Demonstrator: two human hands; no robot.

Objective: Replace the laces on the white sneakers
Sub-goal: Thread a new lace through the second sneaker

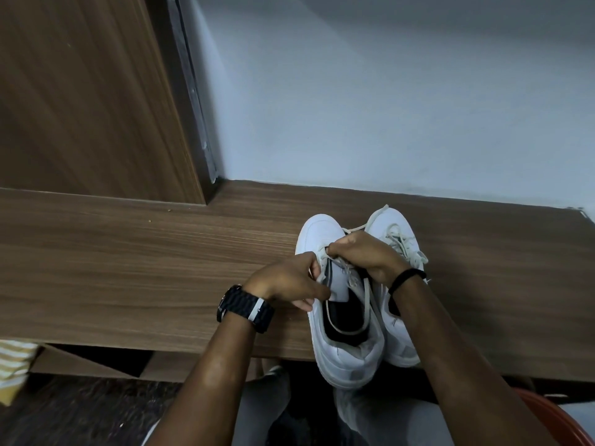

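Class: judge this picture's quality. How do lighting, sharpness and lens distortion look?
Head view: dim, bluish light; the wooden desk edges bow from the wide-angle lens; the left sneaker and both hands, left and right, look fairly sharp; no glare.

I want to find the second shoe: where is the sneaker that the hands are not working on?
In the head view, the other sneaker stands on the wooden desk, right of the sneaker being laced and touching it, partly behind the right hand.

White leather sneakers (325, 233) with cream laces (360, 329), black linings; brown wood-grain desk (128, 268); black ribbed watch strap (244, 307).
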